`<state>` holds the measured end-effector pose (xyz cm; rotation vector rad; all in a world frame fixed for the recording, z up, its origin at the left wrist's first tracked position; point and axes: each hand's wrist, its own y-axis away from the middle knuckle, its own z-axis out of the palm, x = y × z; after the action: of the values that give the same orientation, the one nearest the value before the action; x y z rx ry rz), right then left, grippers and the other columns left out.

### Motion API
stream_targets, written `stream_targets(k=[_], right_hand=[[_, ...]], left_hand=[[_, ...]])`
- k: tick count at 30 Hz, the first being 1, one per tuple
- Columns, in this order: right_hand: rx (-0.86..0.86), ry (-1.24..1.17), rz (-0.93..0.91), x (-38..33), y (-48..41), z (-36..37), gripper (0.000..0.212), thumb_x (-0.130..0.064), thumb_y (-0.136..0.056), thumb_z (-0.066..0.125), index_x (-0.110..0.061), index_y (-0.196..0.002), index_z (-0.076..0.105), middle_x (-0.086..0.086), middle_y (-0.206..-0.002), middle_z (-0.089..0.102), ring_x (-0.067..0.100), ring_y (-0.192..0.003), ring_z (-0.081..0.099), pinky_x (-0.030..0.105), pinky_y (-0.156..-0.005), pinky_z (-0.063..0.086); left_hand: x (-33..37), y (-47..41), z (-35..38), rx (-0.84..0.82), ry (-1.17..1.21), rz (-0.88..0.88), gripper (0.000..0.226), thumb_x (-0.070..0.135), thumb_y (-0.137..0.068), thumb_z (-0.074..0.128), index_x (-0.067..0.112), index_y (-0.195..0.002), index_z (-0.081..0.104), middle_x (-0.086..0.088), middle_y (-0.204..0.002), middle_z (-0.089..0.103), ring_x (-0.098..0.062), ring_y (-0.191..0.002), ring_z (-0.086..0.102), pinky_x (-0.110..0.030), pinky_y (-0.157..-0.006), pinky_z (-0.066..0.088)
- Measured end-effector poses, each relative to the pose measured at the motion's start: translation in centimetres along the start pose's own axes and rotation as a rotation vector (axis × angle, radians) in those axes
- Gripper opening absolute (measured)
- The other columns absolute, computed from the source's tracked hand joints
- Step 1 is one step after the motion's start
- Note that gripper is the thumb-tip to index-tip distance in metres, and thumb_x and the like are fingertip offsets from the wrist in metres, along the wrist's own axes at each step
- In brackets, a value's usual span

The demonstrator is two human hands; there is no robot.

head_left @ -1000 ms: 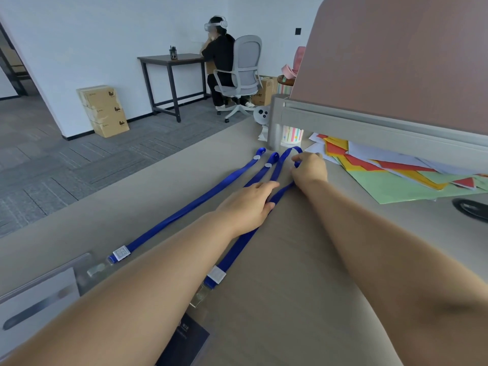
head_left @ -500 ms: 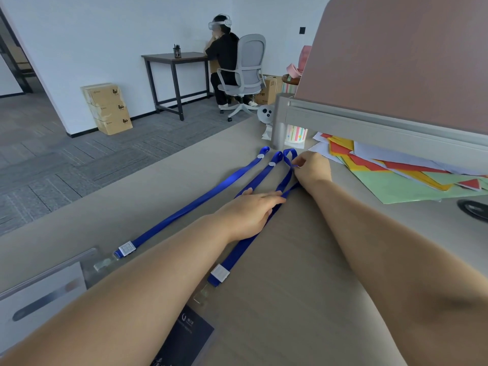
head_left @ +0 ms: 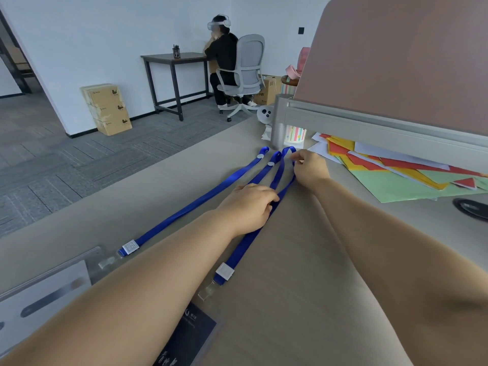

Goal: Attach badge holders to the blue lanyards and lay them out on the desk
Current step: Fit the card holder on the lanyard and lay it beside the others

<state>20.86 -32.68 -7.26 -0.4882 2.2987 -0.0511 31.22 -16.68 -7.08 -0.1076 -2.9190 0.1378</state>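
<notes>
Office room with white walls and a grey carpet floor point(head_left: 66, 167). At the back a person point(head_left: 224, 56) sits on a grey chair point(head_left: 248, 67) at a dark table point(head_left: 171, 59). Boxes point(head_left: 108, 109) are stacked by the wall.

A beige wood-grain surface point(head_left: 303, 260) fills the near view. A pinkish-brown partition point(head_left: 396, 62) on a grey rail stands along its right side. Coloured papers point(head_left: 396, 180) fan out under the rail, with a green sheet lowest. A striped cup point(head_left: 295, 133) sits behind the rail post.

Three blue lanyards lie flat on the surface. Their long axes run diagonally from near-left to far-right, clip ends toward the camera and loop ends toward the post, close together at the far end.
- Left lanyard point(head_left: 190, 204): straight and visible along its full length. Its clip meets a clear holder point(head_left: 45, 294) with a pale card at the near-left edge.
- Middle lanyard point(head_left: 264, 170): runs under the left hand, and the arm hides its near end.
- Right lanyard point(head_left: 243, 252): its clip reaches the top of a dark holder point(head_left: 190, 328), which is partly under the left forearm. Past the left hand its two strands spread into an open loop.

The left hand point(head_left: 248, 207) is palm down with fingers fairly flat, pressing the middle and right lanyards mid-length. The right hand point(head_left: 309, 167) is farther out, its fingers pinching the right lanyard's loop near the far end. The hands are apart.
</notes>
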Motion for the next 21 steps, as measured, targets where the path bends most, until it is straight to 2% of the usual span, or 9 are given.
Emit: stream_targets(k=[3, 7, 9, 11, 12, 14, 16, 19, 21], right_hand=[[-0.001, -0.021, -0.014, 0.1, 0.9, -0.6, 0.035, -0.003, -0.09, 0.037, -0.013, -0.115, 0.06, 0.008, -0.124, 0.059, 0.023, -0.112, 0.055, 0.03, -0.091, 0.046], [0.036, 0.053, -0.127, 0.2, 3.1, -1.1, 0.024, -0.004, -0.087, 0.047, -0.011, -0.101, 0.065, 0.009, -0.11, 0.062, 0.016, -0.089, 0.053, 0.025, -0.078, 0.043], [-0.029, 0.091, -0.229, 0.3, 4.8, -1.2, 0.022, -0.003, -0.086, 0.051, -0.013, -0.098, 0.067, 0.008, -0.106, 0.063, 0.014, -0.085, 0.052, 0.023, -0.077, 0.043], [-0.138, 0.141, -0.33, -0.1, 6.8, -1.2, 0.028, -0.003, -0.086, 0.053, -0.015, -0.108, 0.066, 0.006, -0.108, 0.06, 0.013, -0.086, 0.051, 0.022, -0.08, 0.043], [-0.181, 0.183, -0.373, -0.4, 7.7, -1.2, 0.033, -0.002, -0.087, 0.052, -0.017, -0.115, 0.064, 0.006, -0.111, 0.058, 0.014, -0.089, 0.051, 0.023, -0.083, 0.043], [-0.263, 0.273, -0.431, -1.1, 9.1, -1.0, 0.04, -0.003, -0.089, 0.049, -0.021, -0.124, 0.058, 0.007, -0.116, 0.054, 0.019, -0.1, 0.052, 0.025, -0.092, 0.041], [-0.34, 0.353, -0.453, -2.0, 10.1, -0.7, 0.04, -0.003, -0.091, 0.045, -0.022, -0.124, 0.058, 0.008, -0.12, 0.052, 0.022, -0.111, 0.049, 0.026, -0.097, 0.037], [-0.384, 0.405, -0.429, -3.2, 11.7, -0.4, 0.036, -0.005, -0.093, 0.043, -0.018, -0.122, 0.06, 0.007, -0.127, 0.052, 0.023, -0.119, 0.047, 0.025, -0.101, 0.033], [-0.393, 0.439, -0.43, -3.6, 12.6, -0.2, 0.037, -0.006, -0.094, 0.04, -0.017, -0.124, 0.058, 0.006, -0.13, 0.051, 0.022, -0.121, 0.045, 0.025, -0.102, 0.032]], left_hand=[[0.5, 0.2, -0.9, 0.003, -0.069, 0.013, 0.033, 0.015, -0.095, 0.041, 0.018, -0.123, 0.058, 0.002, -0.135, 0.05, -0.018, -0.124, 0.043, -0.036, -0.106, 0.034], [1.3, 1.4, -1.4, 0.086, -0.073, -0.037, 0.031, 0.018, -0.094, 0.042, 0.016, -0.122, 0.056, -0.001, -0.125, 0.052, -0.02, -0.112, 0.051, -0.036, -0.096, 0.043], [1.8, 2.6, -1.7, 0.167, -0.084, -0.1, 0.025, 0.02, -0.093, 0.044, 0.015, -0.114, 0.058, -0.002, -0.117, 0.054, -0.019, -0.098, 0.055, -0.031, -0.08, 0.045], [2.2, 4.1, -1.9, 0.164, -0.134, -0.144, 0.019, 0.023, -0.093, 0.046, 0.015, -0.105, 0.058, -0.002, -0.108, 0.057, -0.017, -0.082, 0.054, -0.028, -0.065, 0.04], [2.3, 4.9, -2.1, 0.129, -0.152, -0.159, 0.018, 0.025, -0.092, 0.047, 0.015, -0.102, 0.059, 0.0, -0.106, 0.06, -0.017, -0.081, 0.055, -0.028, -0.062, 0.038], [2.4, 6.4, -2.4, 0.048, -0.159, -0.176, 0.019, 0.03, -0.091, 0.051, 0.017, -0.101, 0.06, 0.001, -0.102, 0.064, -0.017, -0.086, 0.059, -0.029, -0.064, 0.043], [2.6, 7.7, -2.8, -0.024, -0.132, -0.217, 0.02, 0.031, -0.09, 0.053, 0.017, -0.102, 0.062, 0.0, -0.102, 0.066, -0.019, -0.092, 0.061, -0.032, -0.074, 0.05], [2.9, 9.4, -3.0, -0.08, -0.099, -0.283, 0.021, 0.028, -0.091, 0.053, 0.016, -0.107, 0.061, -0.002, -0.108, 0.066, -0.022, -0.099, 0.06, -0.037, -0.086, 0.051], [2.8, 9.9, -2.9, -0.124, -0.125, -0.325, 0.023, 0.026, -0.092, 0.053, 0.015, -0.11, 0.061, -0.004, -0.111, 0.065, -0.023, -0.102, 0.06, -0.037, -0.089, 0.051]])
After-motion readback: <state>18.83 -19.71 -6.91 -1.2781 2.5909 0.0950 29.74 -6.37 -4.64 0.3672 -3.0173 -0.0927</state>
